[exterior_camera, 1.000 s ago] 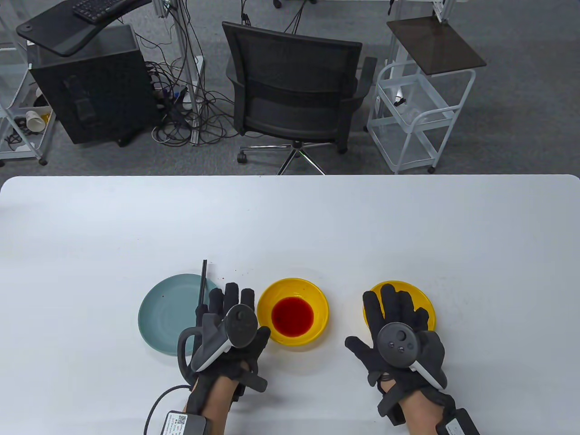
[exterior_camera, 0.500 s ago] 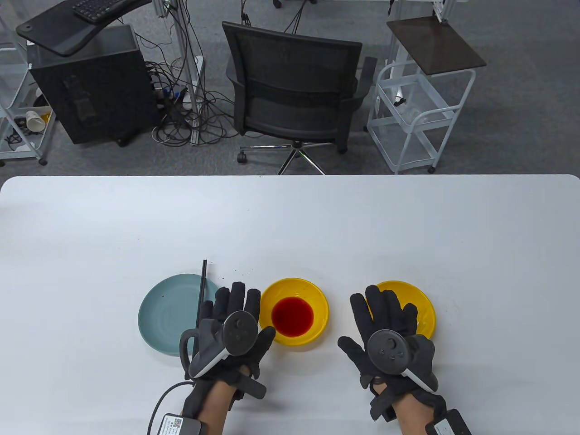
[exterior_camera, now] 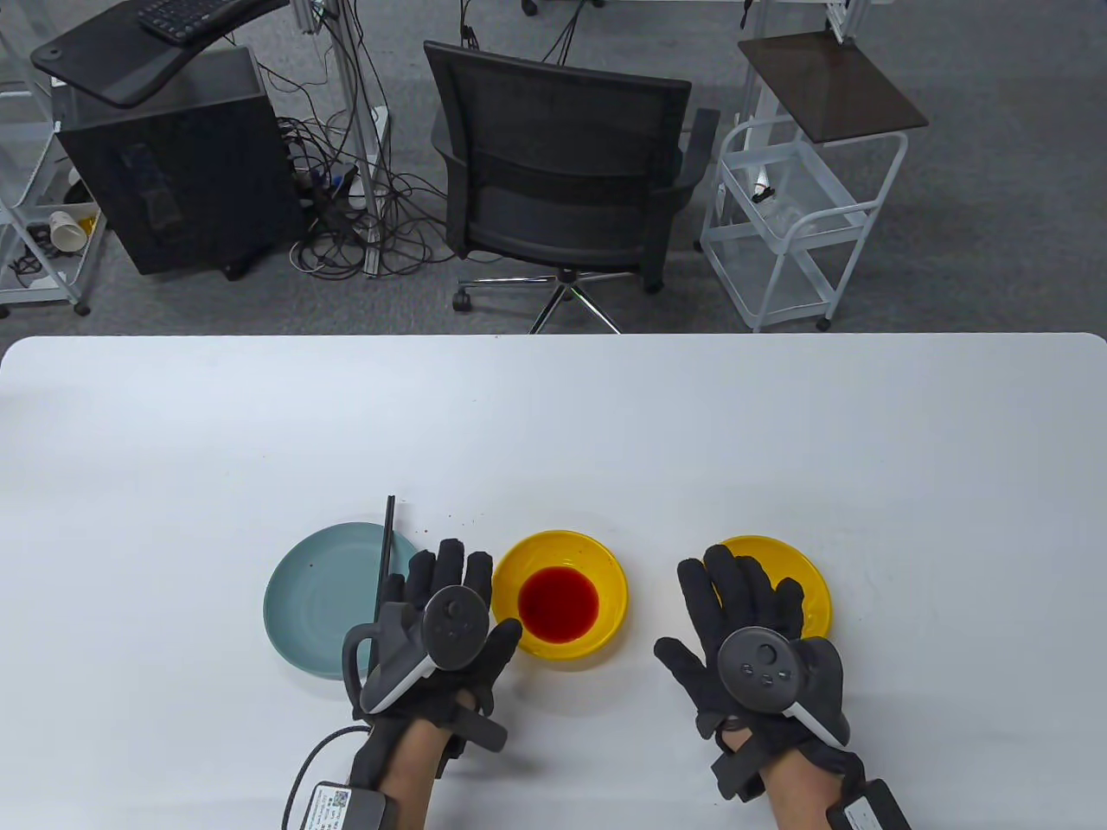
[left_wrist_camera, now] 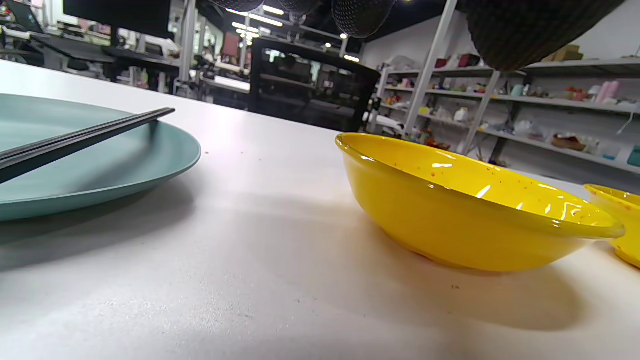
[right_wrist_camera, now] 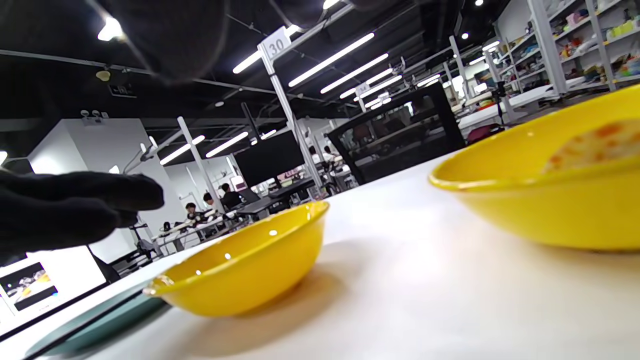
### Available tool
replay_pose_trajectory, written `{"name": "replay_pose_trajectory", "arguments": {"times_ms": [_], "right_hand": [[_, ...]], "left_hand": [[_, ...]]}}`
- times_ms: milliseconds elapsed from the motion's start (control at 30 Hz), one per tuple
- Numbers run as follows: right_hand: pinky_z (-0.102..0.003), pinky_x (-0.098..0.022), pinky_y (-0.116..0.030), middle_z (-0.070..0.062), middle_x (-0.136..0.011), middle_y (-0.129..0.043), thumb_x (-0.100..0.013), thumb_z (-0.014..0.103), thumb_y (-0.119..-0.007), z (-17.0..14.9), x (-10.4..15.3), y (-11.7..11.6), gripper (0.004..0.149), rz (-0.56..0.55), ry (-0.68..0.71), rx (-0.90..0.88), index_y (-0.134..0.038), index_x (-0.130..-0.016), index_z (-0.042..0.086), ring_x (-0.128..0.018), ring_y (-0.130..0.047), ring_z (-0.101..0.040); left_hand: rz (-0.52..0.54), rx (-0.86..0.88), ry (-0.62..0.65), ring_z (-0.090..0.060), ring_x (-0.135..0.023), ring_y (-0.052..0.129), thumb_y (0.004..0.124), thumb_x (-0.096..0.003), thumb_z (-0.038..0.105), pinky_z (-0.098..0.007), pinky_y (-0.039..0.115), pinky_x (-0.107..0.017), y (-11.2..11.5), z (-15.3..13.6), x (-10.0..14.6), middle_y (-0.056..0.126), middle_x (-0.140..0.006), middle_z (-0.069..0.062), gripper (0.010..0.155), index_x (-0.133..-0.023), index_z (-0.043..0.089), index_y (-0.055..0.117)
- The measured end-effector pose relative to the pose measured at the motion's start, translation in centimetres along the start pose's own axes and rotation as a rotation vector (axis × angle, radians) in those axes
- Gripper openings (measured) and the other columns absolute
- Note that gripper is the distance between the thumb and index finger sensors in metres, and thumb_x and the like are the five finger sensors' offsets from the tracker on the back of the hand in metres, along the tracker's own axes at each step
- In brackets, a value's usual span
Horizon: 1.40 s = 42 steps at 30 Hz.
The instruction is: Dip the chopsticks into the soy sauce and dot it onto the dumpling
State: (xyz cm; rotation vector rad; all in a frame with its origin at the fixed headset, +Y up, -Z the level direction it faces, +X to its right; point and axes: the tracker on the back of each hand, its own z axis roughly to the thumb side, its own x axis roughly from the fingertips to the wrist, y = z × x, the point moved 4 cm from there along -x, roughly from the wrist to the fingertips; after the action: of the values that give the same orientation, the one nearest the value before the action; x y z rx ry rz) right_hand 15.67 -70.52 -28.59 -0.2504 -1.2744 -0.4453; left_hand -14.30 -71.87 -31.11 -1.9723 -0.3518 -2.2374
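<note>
Near the front edge of the white tabletop (exterior_camera: 553, 415) three dishes stand in a row. Toward the left is a round teal plate (exterior_camera: 311, 605), with a pair of black chopsticks (exterior_camera: 384, 553) lying across its right side, their tips reaching past the far rim. In the middle is a yellow bowl holding dark red soy sauce (exterior_camera: 559, 602). Toward the right is a second yellow bowl (exterior_camera: 809, 575); the right wrist view shows a pale, orange-flecked dumpling (right_wrist_camera: 595, 142) inside it.

The left hand (exterior_camera: 437, 644) lies between the plate and the sauce bowl, fingers extended and released, grasping nothing; whether it touches the chopsticks cannot be told. The right hand (exterior_camera: 757, 644) lies over the near left portion of the dumpling bowl, fingers spread and released, holding nothing.
</note>
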Motion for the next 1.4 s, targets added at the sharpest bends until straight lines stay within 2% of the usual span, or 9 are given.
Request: {"name": "replay_pose_trajectory", "arguments": {"times_ms": [200, 433, 800, 1033, 1400], "right_hand": [[-0.081, -0.066, -0.017, -0.012, -0.115, -0.021, -0.043, 0.058, -0.069, 0.17, -0.17, -0.21, 0.081, 0.027, 0.014, -0.022, -0.034, -0.106, 0.022, -0.104, -0.029, -0.051], [-0.081, -0.066, -0.018, -0.012, -0.115, -0.021, -0.043, 0.058, -0.068, 0.67, 0.2, 0.54, 0.081, -0.004, 0.027, -0.037, -0.034, -0.106, 0.021, -0.103, -0.03, -0.052], [-0.081, -0.066, -0.018, -0.013, -0.115, -0.021, -0.043, 0.058, -0.068, 0.33, 0.05, 0.5, 0.08, 0.02, 0.02, -0.06, -0.036, -0.106, 0.021, -0.103, -0.03, -0.052], [-0.081, -0.066, -0.018, -0.013, -0.115, -0.022, -0.043, 0.058, -0.068, 0.54, 0.18, 0.71, 0.08, 0.013, 0.028, -0.06, -0.036, -0.106, 0.021, -0.103, -0.032, -0.052], [-0.081, -0.066, -0.018, -0.013, -0.115, -0.022, -0.043, 0.058, -0.068, 0.41, 0.16, 0.68, 0.08, 0.016, 0.023, -0.065, -0.036, -0.106, 0.021, -0.103, -0.033, -0.052]], "left_hand": [[-0.005, 0.017, -0.007, -0.047, -0.11, 0.038, 0.07, -0.0472, 0.066, -0.071, 0.034, -0.073, -0.07, -0.32, -0.12, 0.028, -0.121, -0.007, 0.084, -0.114, 0.023, 0.042], [0.006, 0.014, -0.007, -0.047, -0.11, 0.039, 0.07, -0.047, 0.066, -0.071, 0.035, -0.073, -0.24, -0.53, 0.26, 0.029, -0.12, -0.007, 0.084, -0.113, 0.023, 0.043], [-0.026, 0.017, -0.027, -0.048, -0.11, 0.039, 0.07, -0.0473, 0.065, -0.071, 0.034, -0.073, 0.15, -0.81, -0.01, 0.028, -0.12, -0.007, 0.083, -0.114, 0.023, 0.042], [0.005, 0.03, -0.021, -0.047, -0.11, 0.04, 0.07, -0.0471, 0.065, -0.071, 0.035, -0.073, -0.27, -0.85, 0.21, 0.03, -0.12, -0.008, 0.083, -0.113, 0.022, 0.044], [-0.006, 0.026, -0.025, -0.048, -0.11, 0.04, 0.07, -0.0473, 0.065, -0.071, 0.034, -0.073, -0.19, -0.91, 0.13, 0.029, -0.12, -0.008, 0.083, -0.113, 0.022, 0.044]]}}
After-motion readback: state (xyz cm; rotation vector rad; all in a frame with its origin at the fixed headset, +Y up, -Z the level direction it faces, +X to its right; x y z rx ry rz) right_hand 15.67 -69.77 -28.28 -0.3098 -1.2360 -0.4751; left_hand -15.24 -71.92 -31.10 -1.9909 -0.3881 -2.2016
